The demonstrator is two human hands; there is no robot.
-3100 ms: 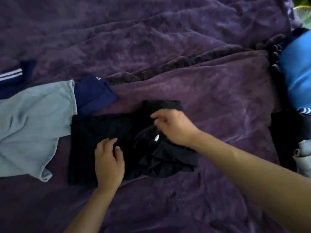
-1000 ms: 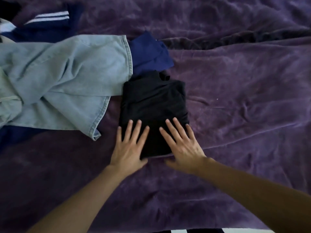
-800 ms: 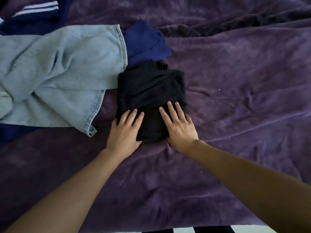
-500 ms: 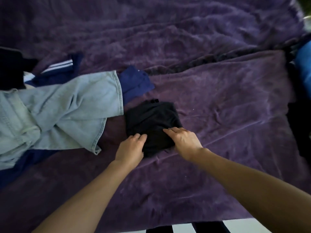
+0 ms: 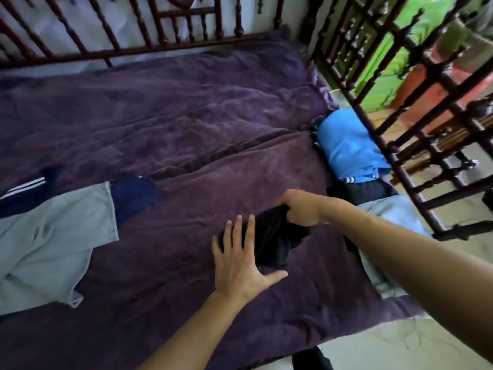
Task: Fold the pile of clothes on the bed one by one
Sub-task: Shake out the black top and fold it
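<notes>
- The right hand (image 5: 298,209) gripped the black garment (image 5: 274,244) by its far right corner, fingers curled tight round a bunched fold. That hold suited lifting or dragging the bundle in one piece.
- The garment lay in a compact dark bundle on the blanket (image 5: 186,116), near the bed's front edge and between the two hands. Its gripped corner was raised off the blanket, and the rest sagged below it.
- The left hand (image 5: 240,265) was open, fingers straight and spread wide and thumb out to the side. Its fingertips overlapped the bundle's left edge, probably to steady the folds, but whether they pressed on it could not be told.
- A blue cloth (image 5: 349,145) lay folded by the rail (image 5: 400,129) on the right, on top of a dark piece (image 5: 365,189), with pale denim (image 5: 392,212) just in front of them. This looked like the finished stack, so the bundle was likely headed that way.
- On the left, well apart, jeans (image 5: 53,236) sprawled unfolded over a navy piece (image 5: 136,196) and a striped piece (image 5: 24,193). These seemed to be the pile yet to be folded.
- Gripped by one corner only, the bundle could well come unfolded on the way.
</notes>
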